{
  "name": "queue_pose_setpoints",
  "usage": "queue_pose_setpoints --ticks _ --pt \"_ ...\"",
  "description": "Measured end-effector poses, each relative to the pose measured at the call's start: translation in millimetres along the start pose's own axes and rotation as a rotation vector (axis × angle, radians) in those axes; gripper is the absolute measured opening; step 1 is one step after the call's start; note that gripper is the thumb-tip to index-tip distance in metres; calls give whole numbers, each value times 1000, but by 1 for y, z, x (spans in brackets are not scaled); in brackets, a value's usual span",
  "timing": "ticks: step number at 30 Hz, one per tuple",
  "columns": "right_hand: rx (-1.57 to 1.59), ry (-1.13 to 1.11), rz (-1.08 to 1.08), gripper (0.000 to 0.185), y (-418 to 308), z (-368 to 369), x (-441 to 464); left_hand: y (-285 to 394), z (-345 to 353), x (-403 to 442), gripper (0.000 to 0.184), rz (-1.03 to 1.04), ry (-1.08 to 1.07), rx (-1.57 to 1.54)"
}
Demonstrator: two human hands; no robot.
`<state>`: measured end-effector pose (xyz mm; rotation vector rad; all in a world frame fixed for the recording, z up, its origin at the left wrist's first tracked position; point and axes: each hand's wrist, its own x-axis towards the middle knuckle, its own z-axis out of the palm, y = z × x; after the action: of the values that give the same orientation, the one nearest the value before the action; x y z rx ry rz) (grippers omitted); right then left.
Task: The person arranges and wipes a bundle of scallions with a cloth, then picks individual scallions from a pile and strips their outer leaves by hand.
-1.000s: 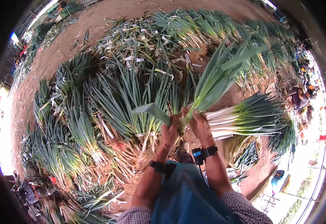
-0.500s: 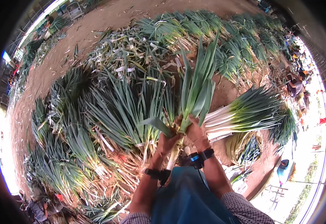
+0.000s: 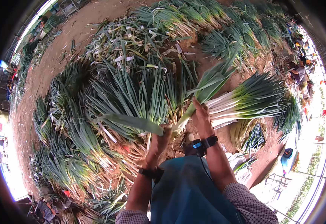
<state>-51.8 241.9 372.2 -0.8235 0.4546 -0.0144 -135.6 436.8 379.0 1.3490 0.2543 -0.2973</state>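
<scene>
My right hand (image 3: 201, 118) is closed around a leek (image 3: 185, 114), whose broad green leaves (image 3: 216, 80) point up and to the right. My left hand (image 3: 159, 143) grips the base of a single wide leek leaf (image 3: 133, 122), which sticks out to the left. The pale lower end of the leek runs down towards my left hand, and whether it touches the fingers is hard to see. Close to the right of my right hand lies a bundle of leeks (image 3: 250, 101) with clean white stems.
Untrimmed leeks (image 3: 129, 97) with soiled roots are heaped in front and to the left. Behind them is a pile of leaf scraps (image 3: 124, 44). More leek bundles (image 3: 241, 39) line the back right. A yellowish sack (image 3: 241, 136) stands at right; people sit at the edges.
My left hand has moved down and left with the leaf, away from my right hand. My right hand has risen slightly, and the leek now tilts to the right.
</scene>
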Motion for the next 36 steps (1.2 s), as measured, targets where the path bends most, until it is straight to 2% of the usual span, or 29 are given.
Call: queue_pose_setpoints --ticks 1,3,5,6,10,13,15,16,20,22,24,26,28,30,32,35,36 --pt "8 -4 -5 23 0 4 -3 -3 -14 9 23 52 -60 299" --pt "2 2 16 23 -6 12 -9 -19 -15 26 26 179 1 251" --pt "-56 7 35 22 -11 15 -15 -17 -10 38 27 193 -19 172" --pt "-32 12 -22 23 -9 17 -17 -8 -5 42 28 198 -29 132" --pt "10 -222 5 28 0 3 -21 11 25 47 37 134 -101 330" --pt "-14 -130 -58 32 13 5 -28 4 33 55 48 17 -162 463" --pt "-230 -155 -274 36 14 6 -36 -18 33 60 48 47 -171 374" --pt "-219 -176 -294 36 15 2 -36 -24 33 60 48 62 -177 317" --pt "-87 -137 -129 36 14 -7 -34 -42 25 62 36 0 -236 84" --pt "-231 -152 -269 35 21 -16 -27 -39 30 65 34 -29 -258 62" --pt "-247 -148 -263 34 23 -23 -26 -39 35 65 32 -48 -268 35" --pt "-130 -131 -121 33 2 -3 -34 -40 37 68 32 -45 -265 7" --pt "-530 -187 -433 33 31 -41 -11 -33 38 68 33 -92 -282 40" --pt "-603 -204 -498 32 37 -45 -12 -41 28 70 33 -113 -271 78" --pt "-373 -185 -324 29 23 -24 -28 -70 14 81 33 -101 -247 126" --pt "-134 -184 -108 27 27 -34 -24 -62 17 69 32 -188 -242 -203" --pt "-88 -193 -61 27 27 -36 -24 -49 21 63 32 -168 -233 -162"
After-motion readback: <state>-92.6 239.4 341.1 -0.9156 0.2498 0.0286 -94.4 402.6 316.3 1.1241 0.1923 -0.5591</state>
